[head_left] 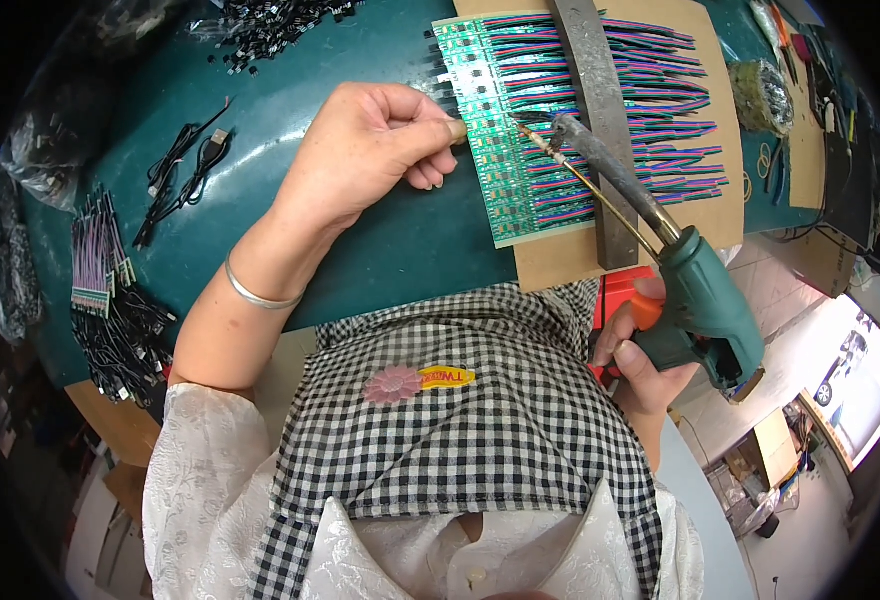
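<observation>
My left hand is closed in a pinch at the left edge of a green circuit board panel; what sits between thumb and forefinger is too hidden to make out. Rows of thin black, red, green and blue wires run rightward from the panel, and a grey metal bar lies across them. With my right hand I grip a green soldering gun with an orange trigger. Its tip and a thin feed tube reach over the panel's wire side, close to the joints.
Cardboard lies under the panel on the green table mat. To the left are black USB cables and a bundle of cables with small boards. Small black connectors are heaped at the far side. A plastic-wrapped roll stands right.
</observation>
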The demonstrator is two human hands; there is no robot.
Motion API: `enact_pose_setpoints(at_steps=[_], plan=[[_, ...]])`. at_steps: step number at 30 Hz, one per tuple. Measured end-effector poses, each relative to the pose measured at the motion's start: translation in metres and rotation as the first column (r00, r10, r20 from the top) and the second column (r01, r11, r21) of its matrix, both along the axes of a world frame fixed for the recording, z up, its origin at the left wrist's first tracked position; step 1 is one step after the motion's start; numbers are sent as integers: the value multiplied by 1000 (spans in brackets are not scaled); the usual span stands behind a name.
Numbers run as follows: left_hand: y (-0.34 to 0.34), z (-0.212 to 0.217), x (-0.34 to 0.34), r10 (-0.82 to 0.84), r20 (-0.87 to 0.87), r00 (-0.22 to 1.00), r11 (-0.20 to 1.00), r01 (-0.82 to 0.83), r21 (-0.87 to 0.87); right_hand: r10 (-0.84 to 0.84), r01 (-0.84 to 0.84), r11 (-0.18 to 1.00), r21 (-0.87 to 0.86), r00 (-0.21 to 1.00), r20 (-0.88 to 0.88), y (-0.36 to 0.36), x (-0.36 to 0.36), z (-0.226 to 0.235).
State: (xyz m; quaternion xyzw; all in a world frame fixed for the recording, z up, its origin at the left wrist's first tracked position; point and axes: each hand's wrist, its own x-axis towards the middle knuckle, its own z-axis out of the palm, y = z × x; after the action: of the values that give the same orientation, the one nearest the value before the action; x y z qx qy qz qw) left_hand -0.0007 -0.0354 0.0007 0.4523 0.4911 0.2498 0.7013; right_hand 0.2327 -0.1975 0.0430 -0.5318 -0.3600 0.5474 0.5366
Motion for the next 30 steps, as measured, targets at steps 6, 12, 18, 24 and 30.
enact_pose_setpoints(at_steps=[6,12,18,24,30], plan=[[-1,1,-5,21,9,1000,1000,-21,-16,-37,37,999,-9,999,-6,2,-3,-2],[-2,4,-2,-11,41,999,999,13,-50,-60,60,998,-17,998,22,1,-4,1],[2,14,-31,5,-94,996,990,8,143,-3,2,998,58,1000,23,-1,9,-5],[35,2,-103,546,-624,559,661,169,731,-8,4,998,59,998,64,4,7,-4],[40,-4,-112,479,-630,611,647,239,724,-57,57,998,2,995,78,7,-5,5]])
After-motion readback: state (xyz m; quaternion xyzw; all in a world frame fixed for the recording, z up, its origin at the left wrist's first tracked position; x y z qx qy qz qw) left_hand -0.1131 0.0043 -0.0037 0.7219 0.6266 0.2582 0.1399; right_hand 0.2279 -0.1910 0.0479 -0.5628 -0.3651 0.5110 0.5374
